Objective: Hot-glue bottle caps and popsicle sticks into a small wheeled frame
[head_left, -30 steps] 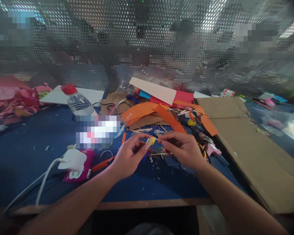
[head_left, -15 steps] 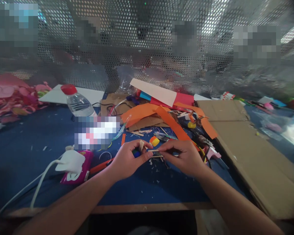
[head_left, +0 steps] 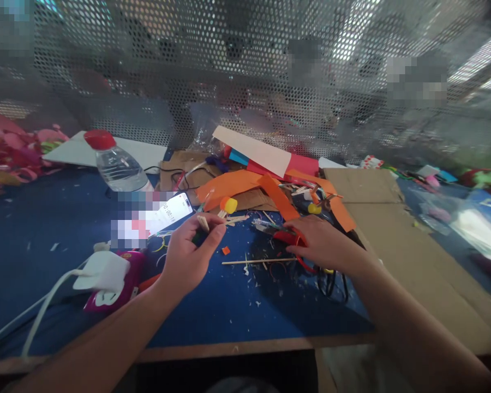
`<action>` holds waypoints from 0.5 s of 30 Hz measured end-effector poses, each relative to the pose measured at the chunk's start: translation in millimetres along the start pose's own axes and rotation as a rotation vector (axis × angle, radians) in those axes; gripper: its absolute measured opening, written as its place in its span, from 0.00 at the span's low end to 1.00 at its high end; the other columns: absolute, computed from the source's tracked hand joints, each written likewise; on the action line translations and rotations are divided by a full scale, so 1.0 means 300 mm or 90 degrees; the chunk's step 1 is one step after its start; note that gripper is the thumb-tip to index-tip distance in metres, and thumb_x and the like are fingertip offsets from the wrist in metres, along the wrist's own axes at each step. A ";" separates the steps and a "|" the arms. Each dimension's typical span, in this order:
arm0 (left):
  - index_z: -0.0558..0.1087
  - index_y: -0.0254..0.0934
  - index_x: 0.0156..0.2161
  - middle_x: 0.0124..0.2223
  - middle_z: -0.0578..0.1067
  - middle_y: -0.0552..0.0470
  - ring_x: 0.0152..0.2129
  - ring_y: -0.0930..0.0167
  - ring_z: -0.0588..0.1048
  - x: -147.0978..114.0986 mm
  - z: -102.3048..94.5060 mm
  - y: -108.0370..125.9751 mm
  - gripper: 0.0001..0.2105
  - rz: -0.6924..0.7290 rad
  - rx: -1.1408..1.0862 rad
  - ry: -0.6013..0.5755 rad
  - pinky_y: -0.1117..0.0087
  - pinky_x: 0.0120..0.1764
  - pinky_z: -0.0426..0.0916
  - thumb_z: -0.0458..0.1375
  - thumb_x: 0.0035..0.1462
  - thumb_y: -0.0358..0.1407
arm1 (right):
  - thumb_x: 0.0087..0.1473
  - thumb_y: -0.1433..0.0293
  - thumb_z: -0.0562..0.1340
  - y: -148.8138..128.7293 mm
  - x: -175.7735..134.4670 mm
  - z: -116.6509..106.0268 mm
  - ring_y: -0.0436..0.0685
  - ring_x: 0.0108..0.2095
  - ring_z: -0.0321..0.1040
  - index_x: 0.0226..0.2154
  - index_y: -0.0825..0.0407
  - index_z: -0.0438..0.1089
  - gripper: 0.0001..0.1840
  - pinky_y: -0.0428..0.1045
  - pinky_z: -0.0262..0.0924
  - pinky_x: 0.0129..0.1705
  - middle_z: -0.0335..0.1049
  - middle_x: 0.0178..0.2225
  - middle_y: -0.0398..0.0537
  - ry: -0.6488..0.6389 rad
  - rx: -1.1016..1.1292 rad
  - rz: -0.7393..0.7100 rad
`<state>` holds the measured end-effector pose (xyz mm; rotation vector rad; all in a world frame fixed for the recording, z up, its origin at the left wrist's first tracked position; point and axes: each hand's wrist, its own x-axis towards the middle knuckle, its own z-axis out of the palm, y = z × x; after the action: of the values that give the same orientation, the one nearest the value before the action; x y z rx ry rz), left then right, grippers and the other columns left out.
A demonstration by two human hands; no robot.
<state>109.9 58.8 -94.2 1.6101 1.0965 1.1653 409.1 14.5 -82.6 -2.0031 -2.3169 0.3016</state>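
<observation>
My left hand (head_left: 191, 252) is closed, pinching thin wooden sticks (head_left: 234, 220) between thumb and fingers. A bundle of short stick ends (head_left: 203, 222) juts up from the same hand. Just beyond its fingertips is a small orange and yellow piece (head_left: 229, 205), which seems joined to the held sticks. My right hand (head_left: 323, 240) is closed around the red handles of a pair of scissors (head_left: 287, 237), low over the table; its fingers partly hide them. One long thin stick (head_left: 256, 262) lies between the hands, close to an orange scrap (head_left: 226, 250).
Orange strips (head_left: 278, 195) and cardboard (head_left: 393, 245) lie behind and to the right. At left are a water bottle (head_left: 120, 166), a lit phone (head_left: 174, 213) and a magenta power bank (head_left: 125, 278) with a white plug (head_left: 102, 271). Perforated metal (head_left: 237, 71) stands behind.
My hands have moved apart. The left has gone left and slightly away, carrying the sticks and the orange-yellow piece. My right hand has left the sticks and taken hold of the scissors.
</observation>
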 end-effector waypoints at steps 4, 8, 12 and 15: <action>0.76 0.39 0.41 0.35 0.78 0.51 0.29 0.71 0.73 0.002 -0.005 -0.014 0.08 0.004 0.004 0.008 0.69 0.31 0.66 0.63 0.62 0.42 | 0.53 0.63 0.68 -0.012 0.025 0.014 0.74 0.53 0.69 0.53 0.52 0.76 0.25 0.63 0.62 0.54 0.79 0.47 0.61 -0.060 -0.121 0.032; 0.76 0.39 0.41 0.33 0.77 0.52 0.28 0.71 0.72 0.011 -0.009 -0.017 0.08 0.014 0.015 0.013 0.70 0.31 0.65 0.62 0.63 0.42 | 0.49 0.68 0.67 -0.021 0.044 0.008 0.74 0.48 0.71 0.39 0.52 0.80 0.13 0.61 0.61 0.49 0.80 0.36 0.60 -0.073 -0.165 0.043; 0.75 0.39 0.40 0.31 0.76 0.53 0.26 0.72 0.71 0.012 -0.014 -0.001 0.08 0.002 0.026 0.027 0.71 0.28 0.65 0.62 0.63 0.42 | 0.51 0.67 0.65 0.027 0.069 -0.011 0.68 0.42 0.73 0.35 0.53 0.78 0.09 0.54 0.60 0.41 0.79 0.33 0.58 -0.036 -0.145 0.078; 0.75 0.40 0.40 0.31 0.75 0.54 0.26 0.72 0.71 0.012 -0.020 0.007 0.08 -0.006 0.023 0.045 0.72 0.26 0.64 0.62 0.63 0.42 | 0.54 0.66 0.63 0.085 0.091 -0.043 0.61 0.37 0.74 0.40 0.53 0.77 0.13 0.50 0.58 0.36 0.80 0.38 0.55 0.015 -0.114 0.113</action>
<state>105.1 62.5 -90.1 1.6010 1.1753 1.2102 431.9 46.1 -77.1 -2.2881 -2.2269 0.0816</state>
